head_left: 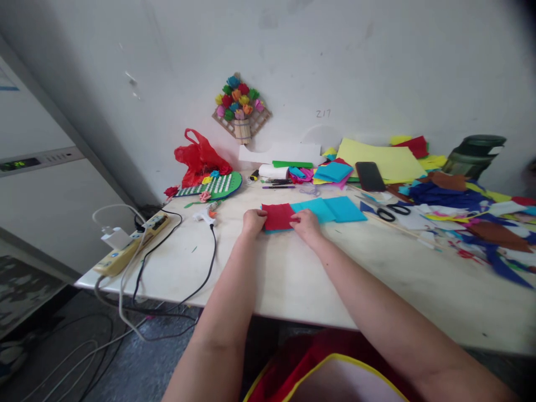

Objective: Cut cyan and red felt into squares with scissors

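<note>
A red sheet of crepe paper (277,218) lies flat on the table, with a thin blue edge showing beneath it. My left hand (253,222) has its fingers closed at the sheet's left edge. At the opposite edge, my right hand (306,224) pinches the red paper between thumb and fingers. Folded blue crepe paper (345,210) extends to the right from behind my right hand, its pieces overlapping. Farther right rest black-handled scissors (387,213), beside a thin wooden stick.
On the left are a white glue gun (206,216), its black cord and a power strip (121,254). A phone (370,176), paper scraps (444,195) and a dark bottle (475,156) occupy the right. A red plastic bag (201,156) stands against the wall.
</note>
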Demonstrator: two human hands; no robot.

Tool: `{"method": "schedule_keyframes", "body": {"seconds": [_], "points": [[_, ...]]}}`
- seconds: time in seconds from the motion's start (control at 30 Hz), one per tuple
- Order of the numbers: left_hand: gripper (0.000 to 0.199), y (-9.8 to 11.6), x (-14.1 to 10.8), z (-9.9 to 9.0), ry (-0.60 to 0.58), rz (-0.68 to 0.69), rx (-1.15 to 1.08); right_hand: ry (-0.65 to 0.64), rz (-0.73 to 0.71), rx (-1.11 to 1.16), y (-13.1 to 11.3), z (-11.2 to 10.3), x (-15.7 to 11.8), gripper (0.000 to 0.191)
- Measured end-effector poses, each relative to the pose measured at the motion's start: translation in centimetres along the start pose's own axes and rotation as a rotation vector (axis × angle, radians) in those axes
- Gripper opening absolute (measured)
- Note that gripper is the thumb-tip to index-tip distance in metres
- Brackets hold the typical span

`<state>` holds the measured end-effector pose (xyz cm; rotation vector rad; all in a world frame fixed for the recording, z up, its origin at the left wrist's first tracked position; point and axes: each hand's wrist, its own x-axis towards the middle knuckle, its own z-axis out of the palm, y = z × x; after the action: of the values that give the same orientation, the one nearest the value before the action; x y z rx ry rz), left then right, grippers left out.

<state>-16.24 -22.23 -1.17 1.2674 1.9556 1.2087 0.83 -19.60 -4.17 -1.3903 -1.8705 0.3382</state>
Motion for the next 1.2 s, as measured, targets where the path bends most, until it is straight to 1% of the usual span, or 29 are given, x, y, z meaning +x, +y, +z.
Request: {"method": "schedule_keyframes", "body": {"seconds": [0.17,0.3,0.37,0.47,0.63,0.83,0.93,1.0,1.1,1.17,1.2], "points": [[0.021,-0.2,0.2,0.1,0.025,0.023,0.004,0.01,-0.032,-0.021,-0.1,0.1,0.0,0.018],[0.025,-0.3,0.1,0.1,0.015,0.04,0.078,-0.025,-0.043,-0.004,0.0,-0.4,0.1,0.022],[0.026,-0.3,0.1,0.1,0.01,0.041,0.084,-0.013,-0.045,0.004,0.2,-0.5,0.2,0.022],[0.026,-0.3,0.1,0.2,0.015,0.024,0.041,0.001,-0.01,0.009,0.6,-0.6,0.4,0.02],[0.024,-0.5,0.3,0.3,0.028,0.008,0.005,-0.034,0.023,-0.009,0.9,-0.6,0.7,0.019],[0.022,0.2,-0.2,-0.1,0.021,0.092,0.101,-0.113,0.066,-0.054,0.1,-1.3,0.6,0.02],[0.023,0.6,-0.4,-0.2,0.014,0.107,0.144,-0.093,0.07,-0.073,-0.2,-1.8,0.4,0.018],[0.023,0.6,-0.4,-0.2,0.008,0.118,0.152,-0.031,0.049,-0.104,-0.3,-2.0,0.3,0.02],[0.024,0.4,-0.3,-0.1,0.003,0.117,0.144,0.043,-0.032,-0.151,-0.4,-2.3,0.2,0.023],[0.024,0.3,-0.2,-0.1,0.004,0.116,0.144,0.034,-0.118,-0.175,-0.7,-2.3,0.1,0.029],[0.025,0.4,-0.2,-0.1,0.003,0.122,0.149,0.003,-0.165,-0.193,-1.0,-2.3,-0.1,0.033]]}}
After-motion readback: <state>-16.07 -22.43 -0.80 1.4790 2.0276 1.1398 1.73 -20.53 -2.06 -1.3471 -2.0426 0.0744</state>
